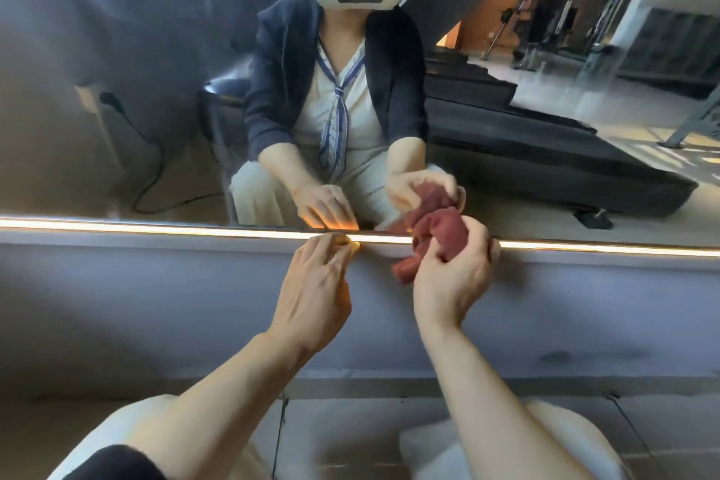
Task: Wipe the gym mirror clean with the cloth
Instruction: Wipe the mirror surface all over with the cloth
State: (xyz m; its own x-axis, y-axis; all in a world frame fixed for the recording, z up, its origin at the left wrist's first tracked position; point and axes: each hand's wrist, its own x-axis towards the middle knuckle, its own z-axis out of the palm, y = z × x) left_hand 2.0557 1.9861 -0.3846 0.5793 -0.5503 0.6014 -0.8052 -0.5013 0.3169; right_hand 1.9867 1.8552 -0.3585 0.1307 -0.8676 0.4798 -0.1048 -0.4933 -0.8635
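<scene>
The gym mirror [117, 90] fills the upper half of the view and ends at a lit strip [195, 232] along its bottom edge. My right hand [452, 277] grips a bunched dark red cloth [440, 238] right at that bottom edge, with a corner of cloth hanging below. My left hand [315, 284] reaches to the strip just left of the cloth, its fingertips touching the edge by the light. Both hands and the cloth are reflected in the glass.
A grey wall panel [156, 304] runs below the mirror down to the floor. The reflection shows a person crouching with a headset, a treadmill [545, 152] behind at right, a cable at left and gym machines far back. My knees are at the bottom.
</scene>
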